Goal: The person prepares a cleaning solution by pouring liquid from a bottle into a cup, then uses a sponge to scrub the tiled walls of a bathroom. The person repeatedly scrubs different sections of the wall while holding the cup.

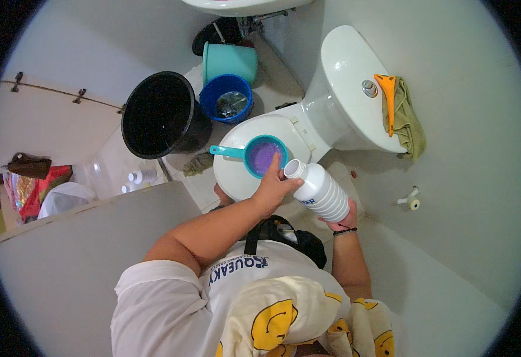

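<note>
At the far left of the work, the black bucket [201, 131] and the blue pail [211, 95], with clear water in it, stand on the floor out of the way, so there should be no need to stretch past them. Next comes the turquoise dipper [248, 156], over the shut toilet lid [226, 178], handle pointing left and purple liquid [264, 154] inside; best to have it level, since its rim is low and a knock could slop the liquid. The left hand [270, 187] is part spread, fingers reaching to the dipper's near rim and thumb side against the bottle's neck; whether it truly grips either is hidden. A firm pinch on just one would likely give better control. The white bottle [323, 191] leans up and left, uncapped, its mouth just beside the dipper's right rim; for a clean pour either way, I would line mouth and rim up closely and tilt slowly. At its base, the right hand [343, 220] is curled around the bottle, fingers partly hidden; that grip should carry the weight, with ribs helping against slipping.
</note>
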`<action>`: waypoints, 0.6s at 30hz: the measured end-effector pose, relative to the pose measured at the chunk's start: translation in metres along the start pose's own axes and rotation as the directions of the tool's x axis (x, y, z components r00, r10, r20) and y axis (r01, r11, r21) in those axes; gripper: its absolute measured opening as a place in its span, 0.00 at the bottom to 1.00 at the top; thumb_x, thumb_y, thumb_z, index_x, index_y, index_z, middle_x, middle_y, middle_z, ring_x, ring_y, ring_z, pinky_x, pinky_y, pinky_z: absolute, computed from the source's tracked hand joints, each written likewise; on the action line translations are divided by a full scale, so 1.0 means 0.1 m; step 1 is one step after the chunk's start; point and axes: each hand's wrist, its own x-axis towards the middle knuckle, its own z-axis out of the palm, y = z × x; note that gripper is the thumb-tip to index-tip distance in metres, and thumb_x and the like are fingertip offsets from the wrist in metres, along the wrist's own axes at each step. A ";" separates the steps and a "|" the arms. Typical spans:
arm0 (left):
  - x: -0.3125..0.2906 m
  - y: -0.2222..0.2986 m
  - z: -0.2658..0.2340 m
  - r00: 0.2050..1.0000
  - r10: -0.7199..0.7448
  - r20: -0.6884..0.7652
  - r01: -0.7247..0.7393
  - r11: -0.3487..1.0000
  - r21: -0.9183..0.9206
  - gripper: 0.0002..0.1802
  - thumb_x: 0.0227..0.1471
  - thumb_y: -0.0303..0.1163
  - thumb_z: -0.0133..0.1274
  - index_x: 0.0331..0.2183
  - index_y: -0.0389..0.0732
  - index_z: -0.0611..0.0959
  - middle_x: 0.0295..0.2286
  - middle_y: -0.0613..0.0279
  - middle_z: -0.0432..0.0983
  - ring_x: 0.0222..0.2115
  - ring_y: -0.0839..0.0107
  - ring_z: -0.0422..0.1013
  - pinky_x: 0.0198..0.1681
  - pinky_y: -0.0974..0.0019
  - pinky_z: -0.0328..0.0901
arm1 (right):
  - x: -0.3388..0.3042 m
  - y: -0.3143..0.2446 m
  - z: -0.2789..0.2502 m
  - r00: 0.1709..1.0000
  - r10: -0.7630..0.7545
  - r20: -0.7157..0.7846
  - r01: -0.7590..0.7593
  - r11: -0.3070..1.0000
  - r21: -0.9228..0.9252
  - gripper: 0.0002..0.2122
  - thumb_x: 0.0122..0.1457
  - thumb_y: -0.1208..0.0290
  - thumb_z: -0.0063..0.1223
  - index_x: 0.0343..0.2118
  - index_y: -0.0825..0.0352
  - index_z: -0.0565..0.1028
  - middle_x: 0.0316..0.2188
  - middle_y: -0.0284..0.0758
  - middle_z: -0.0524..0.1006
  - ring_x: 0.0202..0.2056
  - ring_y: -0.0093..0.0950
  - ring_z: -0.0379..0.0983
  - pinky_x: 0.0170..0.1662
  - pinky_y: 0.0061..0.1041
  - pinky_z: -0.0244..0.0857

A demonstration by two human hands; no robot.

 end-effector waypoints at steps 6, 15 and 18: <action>0.25 -0.67 -0.32 0.961 -0.278 -0.014 0.271 0.946 -0.179 0.41 0.39 0.29 0.54 0.50 0.40 0.48 0.40 0.52 0.62 0.40 0.62 0.61 0.42 0.60 0.57 | -0.02 0.06 -0.28 0.959 0.056 -0.278 -0.076 0.995 -0.064 0.29 0.43 0.50 0.42 0.45 0.65 0.61 0.39 0.42 0.69 0.34 0.41 0.70 0.20 0.39 0.68; 0.38 -0.91 -0.47 0.903 -0.426 0.047 0.422 0.866 -0.268 0.37 0.40 0.35 0.54 0.49 0.39 0.54 0.46 0.53 0.57 0.48 0.61 0.53 0.51 0.56 0.46 | 0.00 0.07 -0.28 0.893 0.025 -0.450 -0.079 0.992 -0.102 0.27 0.42 0.50 0.44 0.42 0.64 0.63 0.37 0.40 0.70 0.30 0.38 0.71 0.17 0.35 0.66; 0.42 -1.03 -0.51 0.914 -0.405 0.030 0.398 0.878 -0.266 0.39 0.39 0.37 0.55 0.48 0.35 0.53 0.45 0.50 0.57 0.47 0.60 0.52 0.51 0.56 0.45 | 0.04 0.04 -0.33 0.941 0.040 -0.336 -0.080 0.991 -0.105 0.27 0.43 0.50 0.43 0.43 0.64 0.63 0.37 0.40 0.70 0.32 0.39 0.70 0.19 0.37 0.67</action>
